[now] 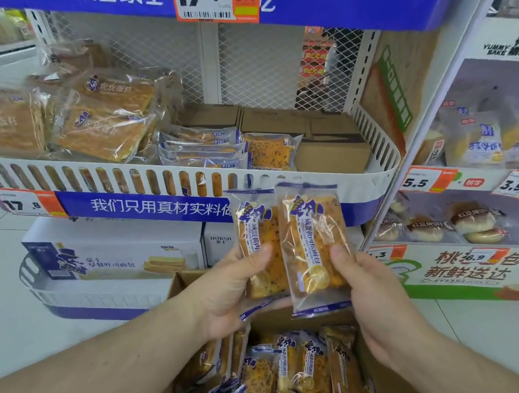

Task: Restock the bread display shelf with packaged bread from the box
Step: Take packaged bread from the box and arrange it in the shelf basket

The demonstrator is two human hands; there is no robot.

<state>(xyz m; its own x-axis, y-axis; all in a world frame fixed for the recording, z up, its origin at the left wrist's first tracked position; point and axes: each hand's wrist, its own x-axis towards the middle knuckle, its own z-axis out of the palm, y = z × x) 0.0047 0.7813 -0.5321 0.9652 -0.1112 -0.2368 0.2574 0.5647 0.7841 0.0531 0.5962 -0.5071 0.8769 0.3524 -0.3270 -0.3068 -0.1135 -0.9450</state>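
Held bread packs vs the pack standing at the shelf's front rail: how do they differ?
1. The held packs are upright in front of the shelf, gripped between the left hand and right hand; the shelf pack leans untouched behind the rail.
2. The held packs show in full; the shelf pack's lower part is hidden by the rail.
Shared: clear wrap, blue trim, speckled golden bread.
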